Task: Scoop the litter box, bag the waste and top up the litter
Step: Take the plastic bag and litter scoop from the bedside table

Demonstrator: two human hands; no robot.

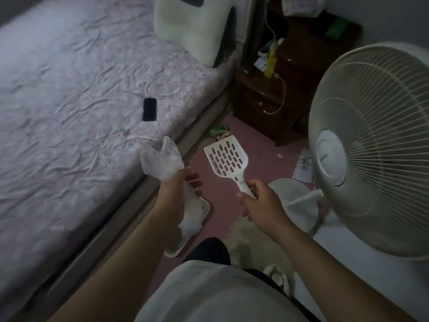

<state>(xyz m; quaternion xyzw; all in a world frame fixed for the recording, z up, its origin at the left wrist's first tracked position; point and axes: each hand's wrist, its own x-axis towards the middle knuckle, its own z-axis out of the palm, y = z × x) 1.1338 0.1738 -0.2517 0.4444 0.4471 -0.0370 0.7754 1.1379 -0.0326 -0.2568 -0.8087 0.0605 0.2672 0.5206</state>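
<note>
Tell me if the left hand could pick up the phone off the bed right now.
Probably not: the left hand already holds a plastic bag. The phone lies uncovered on the bed, so the way looks free.

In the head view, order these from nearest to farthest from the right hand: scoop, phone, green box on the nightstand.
1. Scoop: held in the right hand by its handle.
2. Phone: on the bed, up and to the left.
3. Green box: on the nightstand, top right.

I see a matt white plastic litter scoop [226,158]; a thin, translucent, crinkled plastic bag [162,162]; a wrinkled cloth bedsheet [69,89]; a glossy dark wood nightstand [290,73].
</note>
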